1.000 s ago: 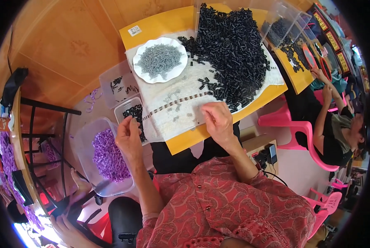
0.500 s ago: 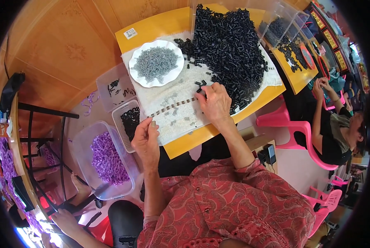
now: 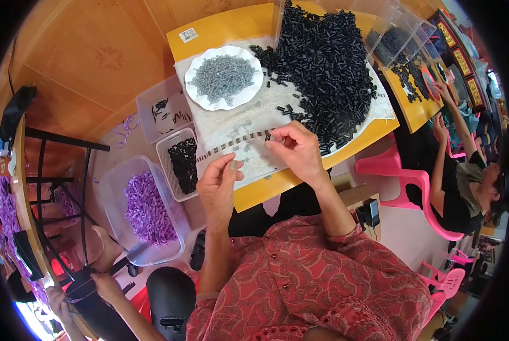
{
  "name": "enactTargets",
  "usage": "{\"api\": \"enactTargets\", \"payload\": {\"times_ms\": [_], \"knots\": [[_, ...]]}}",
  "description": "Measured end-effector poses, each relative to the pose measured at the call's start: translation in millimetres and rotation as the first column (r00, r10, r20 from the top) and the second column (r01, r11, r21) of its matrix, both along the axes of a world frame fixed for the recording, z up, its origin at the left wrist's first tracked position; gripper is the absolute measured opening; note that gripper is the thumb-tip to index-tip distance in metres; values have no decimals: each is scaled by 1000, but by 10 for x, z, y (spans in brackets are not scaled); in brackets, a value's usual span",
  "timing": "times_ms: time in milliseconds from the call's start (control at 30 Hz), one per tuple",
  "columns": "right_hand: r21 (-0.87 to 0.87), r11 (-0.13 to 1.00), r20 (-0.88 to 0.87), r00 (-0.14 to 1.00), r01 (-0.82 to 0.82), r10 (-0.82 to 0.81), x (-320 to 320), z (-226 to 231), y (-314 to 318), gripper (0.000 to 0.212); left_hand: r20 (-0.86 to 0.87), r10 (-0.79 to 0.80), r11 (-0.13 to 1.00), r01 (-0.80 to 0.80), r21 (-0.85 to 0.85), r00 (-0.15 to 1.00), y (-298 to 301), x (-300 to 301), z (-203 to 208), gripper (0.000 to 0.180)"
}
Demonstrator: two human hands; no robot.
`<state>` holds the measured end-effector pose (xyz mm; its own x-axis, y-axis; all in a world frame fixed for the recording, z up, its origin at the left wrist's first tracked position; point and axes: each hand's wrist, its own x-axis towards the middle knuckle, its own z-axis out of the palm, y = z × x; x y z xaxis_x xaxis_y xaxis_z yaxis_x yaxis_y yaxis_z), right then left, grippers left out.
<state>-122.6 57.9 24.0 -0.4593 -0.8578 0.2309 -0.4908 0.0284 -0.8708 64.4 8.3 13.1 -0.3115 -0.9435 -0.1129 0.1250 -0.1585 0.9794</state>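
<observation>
Across the white cloth [image 3: 215, 122] runs a narrow strip of alternating dark and pale short pieces [image 3: 232, 145], curving up to the right. My right hand [image 3: 300, 152] is at its right end, thumb and forefinger pinched round a small black tube-like piece [image 3: 267, 137]. Below the strip, my left hand [image 3: 219, 184] has its thumb and forefinger drawn together; what lies between them, if anything, is too small to make out. Loose clear pieces [image 3: 243, 126] lie around the strip. Beyond my right hand spreads a big heap of short black tubes [image 3: 325, 68].
A scalloped white plate [image 3: 191, 91] holds clear pieces. Left of the yellow table [image 3: 254, 199] are a white basket [image 3: 162, 165] of black pieces and a clear tub [image 3: 115, 193] of purple pieces. On the right, another person [image 3: 464, 176] works beside a pink chair [image 3: 402, 176].
My left hand has let go of the strip's left end and shifted right, toward my right hand. My right hand has turned slightly, fingertips at the strip's right end. The view has shifted a little.
</observation>
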Motion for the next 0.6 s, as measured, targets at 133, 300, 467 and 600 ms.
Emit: {"api": "enactTargets", "payload": {"times_ms": [133,300,467,600], "knots": [[-53,992,88,989,-114,119,140,35,97,18,-87,-80,993,87,85,993,34,-57,-18,19],[-31,979,164,965,-203,205,322,29,198,19,-198,-140,969,175,173,970,47,-54,-60,21],[-36,972,152,960,-230,233,414,30,220,19,-144,-265,959,276,67,954,21,4,-106,21],[0,973,96,969,-230,228,337,24,210,16,-197,-218,957,249,151,956,-35,56,-125,20]]}}
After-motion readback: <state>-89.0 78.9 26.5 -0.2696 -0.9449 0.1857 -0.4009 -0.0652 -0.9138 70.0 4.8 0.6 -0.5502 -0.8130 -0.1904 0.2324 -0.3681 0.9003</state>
